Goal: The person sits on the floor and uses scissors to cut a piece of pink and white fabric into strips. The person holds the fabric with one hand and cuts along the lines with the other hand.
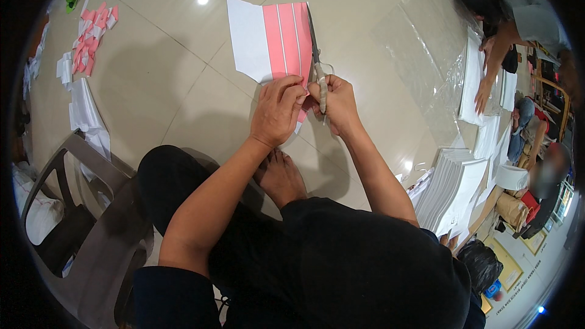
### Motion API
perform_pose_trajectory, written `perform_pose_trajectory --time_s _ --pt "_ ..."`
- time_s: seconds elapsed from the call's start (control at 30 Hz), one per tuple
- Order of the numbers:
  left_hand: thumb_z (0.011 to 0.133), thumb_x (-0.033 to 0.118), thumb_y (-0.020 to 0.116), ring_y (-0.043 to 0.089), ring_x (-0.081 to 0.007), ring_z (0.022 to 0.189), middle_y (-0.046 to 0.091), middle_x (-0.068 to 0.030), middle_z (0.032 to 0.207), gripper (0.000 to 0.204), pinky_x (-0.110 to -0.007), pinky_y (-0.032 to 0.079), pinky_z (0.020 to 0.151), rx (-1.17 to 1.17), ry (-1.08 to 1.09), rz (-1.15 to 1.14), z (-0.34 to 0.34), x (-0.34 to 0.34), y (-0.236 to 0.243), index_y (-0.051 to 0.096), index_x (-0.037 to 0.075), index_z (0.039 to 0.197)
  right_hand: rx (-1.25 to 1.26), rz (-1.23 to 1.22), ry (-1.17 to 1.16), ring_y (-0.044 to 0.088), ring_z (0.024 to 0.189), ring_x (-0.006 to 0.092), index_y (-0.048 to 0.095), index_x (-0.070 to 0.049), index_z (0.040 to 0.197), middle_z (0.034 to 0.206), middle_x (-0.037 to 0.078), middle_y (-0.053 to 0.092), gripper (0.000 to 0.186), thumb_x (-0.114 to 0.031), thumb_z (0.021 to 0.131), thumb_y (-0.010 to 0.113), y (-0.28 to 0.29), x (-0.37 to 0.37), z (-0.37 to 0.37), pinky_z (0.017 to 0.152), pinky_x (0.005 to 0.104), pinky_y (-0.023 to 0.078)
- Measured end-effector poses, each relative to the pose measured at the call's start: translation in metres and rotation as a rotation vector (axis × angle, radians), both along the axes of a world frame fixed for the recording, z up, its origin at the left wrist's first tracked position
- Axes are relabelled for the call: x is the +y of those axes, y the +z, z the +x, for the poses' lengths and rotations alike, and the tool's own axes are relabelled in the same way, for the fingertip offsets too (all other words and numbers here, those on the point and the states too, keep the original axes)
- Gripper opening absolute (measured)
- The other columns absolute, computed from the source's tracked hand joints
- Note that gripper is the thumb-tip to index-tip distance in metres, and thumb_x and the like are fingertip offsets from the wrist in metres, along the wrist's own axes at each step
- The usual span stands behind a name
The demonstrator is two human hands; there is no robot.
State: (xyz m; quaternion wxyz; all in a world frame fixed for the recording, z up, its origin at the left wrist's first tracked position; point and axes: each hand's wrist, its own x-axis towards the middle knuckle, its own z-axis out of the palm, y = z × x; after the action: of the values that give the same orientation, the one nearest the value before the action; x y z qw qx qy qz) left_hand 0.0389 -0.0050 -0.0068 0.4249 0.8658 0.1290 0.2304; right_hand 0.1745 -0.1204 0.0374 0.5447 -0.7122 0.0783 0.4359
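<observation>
Right hand (340, 100) grips pale-handled scissors (321, 85); left hand (279, 109), just beside, pinches lower part of pink-and-white sheet (289, 36). Sheet extends mostly ahead of grip, scissors along its right edge. Step looks like trimming; next move seems to call for steady sheet. Dark lettering on wall (517, 300), well right; none seen on sheet.
</observation>
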Motion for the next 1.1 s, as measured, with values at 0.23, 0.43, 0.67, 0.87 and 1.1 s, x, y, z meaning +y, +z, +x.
perform_pose_trajectory --time_s 0.23,0.43,0.67,0.87,1.1 --pt "0.109 0.013 0.067 0.066 -0.0376 0.123 0.069 -0.0136 0.138 0.013 -0.05 0.048 0.107 0.0 0.002 0.002 0.0 0.001 0.001 0.065 0.008 0.121 0.001 -0.004 -0.003 0.062 0.058 0.0119 0.067 -0.002 0.095 0.078 0.005 0.07 0.024 -0.017 0.091 0.085 -0.003 -0.003 -0.004 0.051 0.0278 0.047" --pt "0.109 0.013 0.066 0.066 -0.0377 0.122 0.069 -0.0137 0.138 0.012 -0.05 0.048 0.107 0.004 0.003 -0.001 0.0 0.001 0.002 0.065 0.008 0.12 0.004 0.042 -0.033 0.062 0.057 0.0122 0.067 -0.001 0.095 0.077 0.005 0.07 0.023 -0.014 0.09 0.085 -0.007 -0.003 -0.007 0.05 0.028 0.047" --pt "0.109 0.013 0.066 0.066 -0.0373 0.122 0.069 -0.0136 0.139 0.011 -0.049 0.048 0.108 0.002 0.0 -0.005 0.0 0.001 0.001 0.065 0.008 0.119 -0.007 0.04 -0.016 0.062 0.056 0.0125 0.067 -0.001 0.095 0.075 0.005 0.07 0.023 -0.014 0.09 0.085 -0.009 -0.005 -0.007 0.048 0.0281 0.044" --pt "0.109 0.013 0.066 0.066 -0.0377 0.123 0.068 -0.0138 0.139 0.011 -0.05 0.048 0.108 0.009 0.002 -0.01 -0.001 0.002 0.001 0.065 0.008 0.119 -0.002 0.029 -0.021 0.062 0.056 0.0124 0.067 -0.002 0.094 0.076 0.005 0.07 0.022 -0.015 0.091 0.084 -0.003 0.001 -0.006 0.048 0.0282 0.044" --pt "0.109 0.013 0.066 0.066 -0.0382 0.123 0.068 -0.0142 0.138 0.012 -0.05 0.048 0.108 0.014 0.004 -0.015 -0.003 0.001 0.001 0.065 0.008 0.12 -0.01 0.012 -0.017 0.062 0.057 0.0126 0.067 -0.002 0.094 0.076 0.005 0.07 0.02 -0.014 0.091 0.083 -0.002 0.008 0.0 0.05 0.0283 0.046"
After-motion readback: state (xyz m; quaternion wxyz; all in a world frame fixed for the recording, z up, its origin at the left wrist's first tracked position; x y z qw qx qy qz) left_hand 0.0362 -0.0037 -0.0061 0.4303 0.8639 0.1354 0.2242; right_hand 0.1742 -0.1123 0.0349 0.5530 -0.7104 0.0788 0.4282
